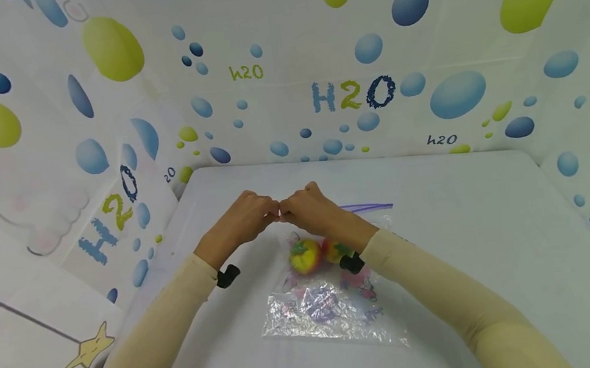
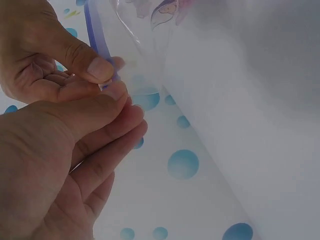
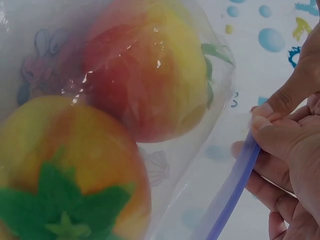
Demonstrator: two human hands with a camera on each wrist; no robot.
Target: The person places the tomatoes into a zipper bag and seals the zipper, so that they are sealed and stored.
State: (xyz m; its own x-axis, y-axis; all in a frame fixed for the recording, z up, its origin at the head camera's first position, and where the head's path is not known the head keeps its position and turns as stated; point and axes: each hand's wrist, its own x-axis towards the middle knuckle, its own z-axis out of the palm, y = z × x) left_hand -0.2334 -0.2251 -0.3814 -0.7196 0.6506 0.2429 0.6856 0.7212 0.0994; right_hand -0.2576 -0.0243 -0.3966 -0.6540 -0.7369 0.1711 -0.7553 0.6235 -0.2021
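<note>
A clear zip bag (image 1: pixel 328 315) with pink and purple printed pictures lies on the table. Inside it sit two red-and-yellow fruits with green leafy tops, one fruit (image 3: pixel 150 70) beside the other fruit (image 3: pixel 75 140). A purple zip strip (image 3: pixel 230 200) runs along the bag's far edge. My left hand (image 2: pixel 65 135) pinches the strip's end at the bag's corner between thumb and fingertips. Right against it, my right hand (image 3: pixel 295 160) pinches the same strip, thumb on top and fingers beneath. In the head view the hands meet above the table, and the right forearm covers part of the bag.
The white table (image 1: pixel 501 244) spreads around the bag. Behind and to the left stand white walls (image 1: pixel 283 44) printed with blue and green dots and H2O lettering. Dark wrist mounts (image 1: pixel 227 276) are strapped at both sleeves.
</note>
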